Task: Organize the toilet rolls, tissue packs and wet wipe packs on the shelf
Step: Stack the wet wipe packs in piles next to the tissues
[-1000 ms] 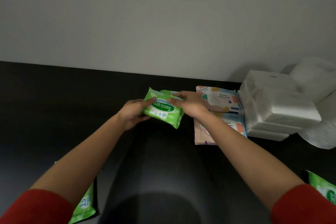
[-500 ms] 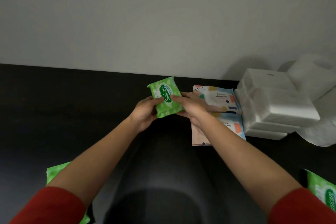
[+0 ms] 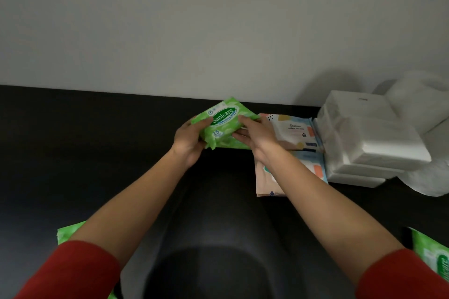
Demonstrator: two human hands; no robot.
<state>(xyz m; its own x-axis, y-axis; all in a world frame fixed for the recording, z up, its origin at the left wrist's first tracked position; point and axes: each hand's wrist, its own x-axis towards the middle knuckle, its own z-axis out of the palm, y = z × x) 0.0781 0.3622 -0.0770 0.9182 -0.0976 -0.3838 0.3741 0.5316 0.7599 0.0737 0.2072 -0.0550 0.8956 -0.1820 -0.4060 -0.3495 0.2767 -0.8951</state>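
Observation:
A green Sanicare wet wipe pack [image 3: 222, 121] is held between both hands near the back of the dark shelf [image 3: 97, 143], tilted with its label up. My left hand [image 3: 190, 142] grips its left side and my right hand [image 3: 255, 136] its right side. Just to the right lie pastel patterned wet wipe packs [image 3: 295, 133], stacked flat. Beyond them sit white tissue packs [image 3: 371, 143] in a pile, with white toilet rolls [image 3: 422, 104] at the far right against the wall.
Another green wipe pack [image 3: 68, 234] lies at the lower left under my forearm, and a third green pack [image 3: 435, 257] at the lower right edge. A pale wall [image 3: 218, 31] closes the back of the shelf.
The green pack was turned in my hands from lying crosswise to upright on end, and now sits tilted with its label readable. Both hands moved slightly toward the wall.

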